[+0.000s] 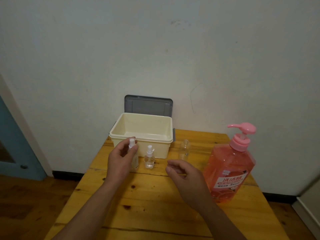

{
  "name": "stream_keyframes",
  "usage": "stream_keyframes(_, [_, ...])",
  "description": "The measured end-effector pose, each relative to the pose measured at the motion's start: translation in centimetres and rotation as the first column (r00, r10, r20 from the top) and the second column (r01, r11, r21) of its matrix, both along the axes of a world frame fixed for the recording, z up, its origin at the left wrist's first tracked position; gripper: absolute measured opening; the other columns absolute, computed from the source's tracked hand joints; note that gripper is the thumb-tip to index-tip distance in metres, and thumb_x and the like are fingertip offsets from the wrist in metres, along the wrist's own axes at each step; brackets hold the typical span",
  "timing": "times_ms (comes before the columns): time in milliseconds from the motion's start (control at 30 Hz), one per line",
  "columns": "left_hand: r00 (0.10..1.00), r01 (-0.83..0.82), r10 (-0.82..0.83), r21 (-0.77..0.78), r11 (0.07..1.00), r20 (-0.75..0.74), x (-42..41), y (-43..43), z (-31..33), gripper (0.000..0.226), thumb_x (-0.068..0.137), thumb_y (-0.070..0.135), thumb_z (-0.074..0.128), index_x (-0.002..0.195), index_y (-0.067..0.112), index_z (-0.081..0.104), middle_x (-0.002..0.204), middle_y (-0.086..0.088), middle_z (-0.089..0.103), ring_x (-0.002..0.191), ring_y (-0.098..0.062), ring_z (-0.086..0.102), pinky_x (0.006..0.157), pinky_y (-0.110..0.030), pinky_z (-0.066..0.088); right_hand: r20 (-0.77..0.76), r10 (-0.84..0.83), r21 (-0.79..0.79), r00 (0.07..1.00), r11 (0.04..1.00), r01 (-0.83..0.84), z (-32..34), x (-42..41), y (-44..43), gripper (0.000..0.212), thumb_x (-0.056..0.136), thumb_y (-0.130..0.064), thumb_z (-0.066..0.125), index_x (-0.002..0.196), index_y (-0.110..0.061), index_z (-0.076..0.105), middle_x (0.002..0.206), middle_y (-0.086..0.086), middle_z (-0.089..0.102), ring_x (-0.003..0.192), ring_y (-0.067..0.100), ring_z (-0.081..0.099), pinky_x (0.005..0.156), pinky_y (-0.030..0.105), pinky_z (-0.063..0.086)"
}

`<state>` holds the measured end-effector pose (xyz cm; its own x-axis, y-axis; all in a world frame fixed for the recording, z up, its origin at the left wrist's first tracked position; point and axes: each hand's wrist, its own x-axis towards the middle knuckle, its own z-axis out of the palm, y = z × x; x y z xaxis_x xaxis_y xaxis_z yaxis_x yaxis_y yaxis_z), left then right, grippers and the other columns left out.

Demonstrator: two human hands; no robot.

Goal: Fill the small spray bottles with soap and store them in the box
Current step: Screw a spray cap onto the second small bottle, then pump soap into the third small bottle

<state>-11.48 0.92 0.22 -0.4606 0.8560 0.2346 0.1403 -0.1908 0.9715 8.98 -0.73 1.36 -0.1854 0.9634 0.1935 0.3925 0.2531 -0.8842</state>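
Observation:
My left hand [121, 158] grips a small spray bottle [134, 161] with a white nozzle, standing just in front of the cream box [121, 137]. A second small clear spray bottle [149, 157] with a white sprayer stands right of it. A clear bottle without a cap [185, 150] stands further right. My right hand [185, 177] hovers over the table with fingers loosely curled, and whether it holds something small I cannot tell. A large pink soap pump bottle [228, 170] stands at the right. The box is open and looks empty.
The box's grey lid [149, 105] leans upright against the white wall behind it. The wooden table [147, 205] ends at the wall, with floor to the left and right. A blue door [15, 144] is at the far left.

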Motion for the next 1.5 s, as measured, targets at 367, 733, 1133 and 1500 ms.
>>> stream_keyframes(367, [1.0,0.003,-0.003,0.001,1.0,-0.025,0.0,0.0,-0.3,0.031,0.092,0.016,0.063,0.122,0.024,0.063,0.121,0.01,0.063,0.111,-0.005,0.055,0.09,-0.025,0.049,0.009,0.0,-0.001,1.0,1.0,0.0,0.3,0.0,-0.2,0.026,0.09,-0.029,0.065,0.116,-0.026,0.066,0.103,-0.016,0.066,0.092,-0.013,0.058,0.074,0.005,0.045])
stream_keyframes(733, [0.971,-0.207,0.231,0.276,0.939,-0.055,2.6,-1.2,3.4,0.031,0.092,0.016,0.063,0.112,0.038,0.058,0.112,0.024,0.059,0.108,0.002,0.056,0.091,-0.019,0.046,-0.011,-0.009,-0.018,1.0,1.0,0.009,0.7,0.5,-0.6,0.026,0.09,-0.027,0.064,0.116,-0.025,0.066,0.103,-0.015,0.067,0.093,-0.012,0.058,0.072,0.004,0.045])
stream_keyframes(1133, [0.981,0.163,-0.157,0.04,0.986,-0.116,9.7,0.5,3.3,0.029,0.09,0.019,0.066,0.118,0.027,0.064,0.113,0.011,0.069,0.101,0.006,0.061,0.089,-0.017,0.051,-0.104,-0.078,0.136,0.991,0.986,0.092,2.8,1.9,-1.9,0.032,0.097,-0.015,0.054,0.127,-0.027,0.057,0.118,-0.016,0.061,0.106,-0.016,0.052,0.079,0.001,0.041])
stream_keyframes(1500, [0.888,0.163,-0.252,-0.249,0.955,-0.385,13.0,4.7,-0.8,0.059,0.077,0.054,0.062,0.131,0.037,0.046,0.131,0.012,0.057,0.12,-0.011,0.055,0.095,-0.042,0.053,-0.247,-0.079,0.425,0.966,0.887,0.181,9.6,3.4,-3.6,0.028,0.093,-0.017,0.053,0.116,-0.025,0.066,0.109,-0.015,0.068,0.107,0.005,0.063,0.088,0.025,0.053])
